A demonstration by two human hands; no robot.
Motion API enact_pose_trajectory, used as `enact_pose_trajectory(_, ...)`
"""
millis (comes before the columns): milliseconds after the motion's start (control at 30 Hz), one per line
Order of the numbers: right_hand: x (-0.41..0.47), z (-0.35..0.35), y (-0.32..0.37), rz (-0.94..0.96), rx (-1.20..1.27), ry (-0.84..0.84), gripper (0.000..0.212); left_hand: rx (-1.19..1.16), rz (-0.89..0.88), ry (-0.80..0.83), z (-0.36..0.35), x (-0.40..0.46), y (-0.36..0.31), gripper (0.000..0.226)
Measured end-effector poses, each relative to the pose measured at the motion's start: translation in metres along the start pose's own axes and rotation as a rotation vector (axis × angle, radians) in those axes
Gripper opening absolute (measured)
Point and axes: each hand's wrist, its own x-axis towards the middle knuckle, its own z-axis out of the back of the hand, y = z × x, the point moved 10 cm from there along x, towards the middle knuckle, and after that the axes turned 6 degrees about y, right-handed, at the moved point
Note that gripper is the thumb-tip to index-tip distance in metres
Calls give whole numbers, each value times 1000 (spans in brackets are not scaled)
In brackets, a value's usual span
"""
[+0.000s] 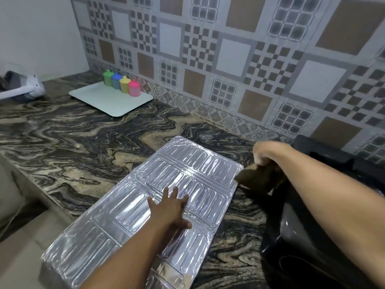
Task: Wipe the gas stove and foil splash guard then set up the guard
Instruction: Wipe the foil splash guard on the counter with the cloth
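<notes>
Head view of a countertop cleaning task at its middle stage. The embossed silver foil splash guard (158,203), a thin hinged panel stamped with rows of rounded oblong ridges, lies flat and unfolded on the dark swirled black-and-tan stone countertop (87,151), one end overhanging the counter's front edge. The left hand (168,207) presses on the panel's middle with its fingers spread flat, gripping nothing. The right hand (264,153) is closed around a crumpled brown cloth (258,178), which sits at the guard's far right corner, just beside or touching its edge; contact cannot be told.

By judgement, wiping of the guard is in progress or about to begin; standing it up is not yet done. The glossy black gas stove (312,236) lies at right, mostly hidden by the forearm, so its cleanliness cannot be judged.

Behind, a pale rectangular tray (108,101) carries four lidded plastic cups in green, blue, yellow and pink (121,84) against the patterned brown-and-grey tiled wall (229,49).
</notes>
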Motion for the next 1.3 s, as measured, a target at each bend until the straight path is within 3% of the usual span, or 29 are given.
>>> enact_pose_trajectory(67, -14, -25, 18, 57, 63, 125, 11, 0, 4, -2, 2, -1, 0, 100)
enact_pose_trajectory(167, -22, -92, 59, 154, 222, 419, 34, -12, 2, -14, 3, -3, -1, 101)
enact_pose_trajectory(267, -24, -144, 98, 219, 230, 561, 47, -30, -8, -65, 5, -1, 1, 106)
enact_pose_trajectory(367, -33, -174, 124, 268, 252, 715, 45, -57, -9, -143, 8, -1, 7, 115)
enact_pose_trajectory(433, -35, -156, 134, 301, 279, 623, 38, -94, -1, -191, 10, -3, 12, 109)
enact_pose_trajectory(533, -30, -82, 146, 352, 318, 18, 24, -177, -15, -263, 13, -4, 18, 78)
enact_pose_trajectory(600, -31, -62, 162, 398, 368, -197, 35, -277, -16, -330, 20, -5, 28, 53)
enact_pose_trajectory(667, -27, -73, 186, 459, 383, -156, 51, -360, 11, -414, 29, -9, 49, 42)
enact_pose_trajectory(767, -17, -88, 202, 445, 365, -119, 68, -396, 160, -511, 38, -28, 99, 57)
enact_pose_trajectory(833, -14, -85, 200, 442, 376, -140, 71, -287, 328, -563, 44, -47, 131, 60)
enact_pose_trajectory(933, -13, -87, 194, 428, 418, -143, 70, -301, 585, -475, 33, -71, 178, 75)
enact_pose_trajectory(1033, -14, -87, 194, 416, 422, -149, 69, -331, 690, -408, 29, -84, 203, 84)
enact_pose_trajectory(1200, -20, -87, 199, 417, 400, -145, 80, -423, 663, -371, 43, -92, 222, 40)
enact_pose_trajectory(1300, -27, -80, 202, 409, 343, -143, 67, -542, 567, -360, 57, -94, 222, 12)
